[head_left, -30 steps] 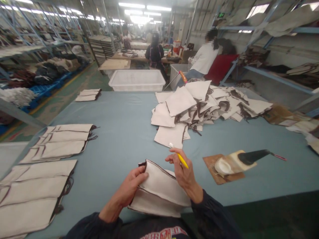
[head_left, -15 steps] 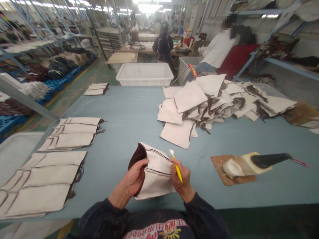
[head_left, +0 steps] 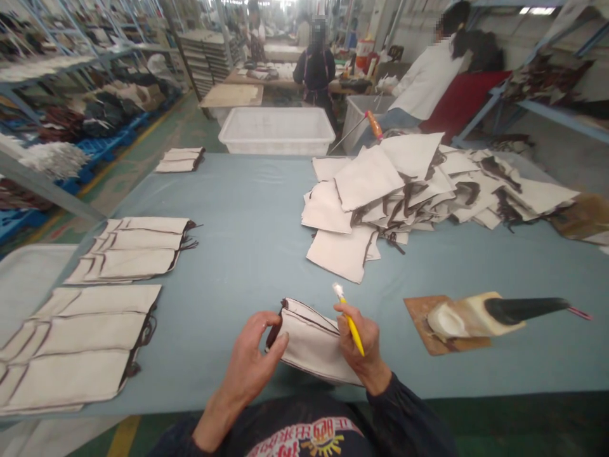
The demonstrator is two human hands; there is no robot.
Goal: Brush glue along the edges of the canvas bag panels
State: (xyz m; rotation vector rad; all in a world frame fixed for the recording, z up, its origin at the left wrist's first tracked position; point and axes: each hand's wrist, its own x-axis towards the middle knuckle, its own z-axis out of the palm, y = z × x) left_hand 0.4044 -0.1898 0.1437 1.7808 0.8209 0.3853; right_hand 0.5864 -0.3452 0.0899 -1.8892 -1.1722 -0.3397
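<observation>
A cream pouch-like bag piece (head_left: 309,339) with dark brown edges is held over the near edge of the table. My left hand (head_left: 250,362) grips its left end, thumb on the near face and fingers at the dark opening. My right hand (head_left: 361,343) is closed around a small yellow-handled brush (head_left: 352,327) whose whitish tip points up and away. That same hand also presses on the right part of the piece. To its right, a pot of white paste (head_left: 447,317) with a black handle (head_left: 518,310) lies on a brown board (head_left: 425,320).
A loose heap of cream pieces (head_left: 366,181) covers the back right of the blue-grey table (head_left: 242,222). Neat overlapping rows (head_left: 90,339) lie along the left, with a small stack (head_left: 179,160) farther back. A white bin (head_left: 276,130) stands behind the table, and people work beyond.
The piece has turned and folded flatter, its wide opening now narrowed. My left hand has shifted its grip along that end. My right hand and the brush have moved slightly right.
</observation>
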